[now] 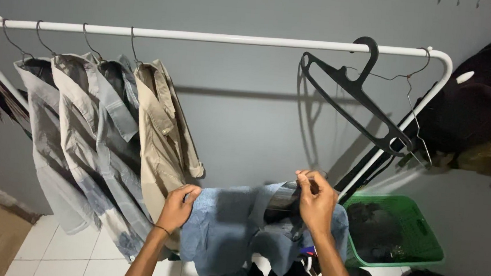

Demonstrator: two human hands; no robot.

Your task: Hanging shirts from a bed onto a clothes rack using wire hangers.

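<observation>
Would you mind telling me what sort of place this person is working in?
Probably a laundry or dressing corner at home: a white clothes rail hung with shirts, a green laundry basket on the tiled floor, and a light blue shirt in both hands.

Light-blue shirt (223, 230), green basket (422, 228), white rail (207, 37)

White rail (207, 37) (shirts (99, 138), black hanger (354, 94))
</observation>
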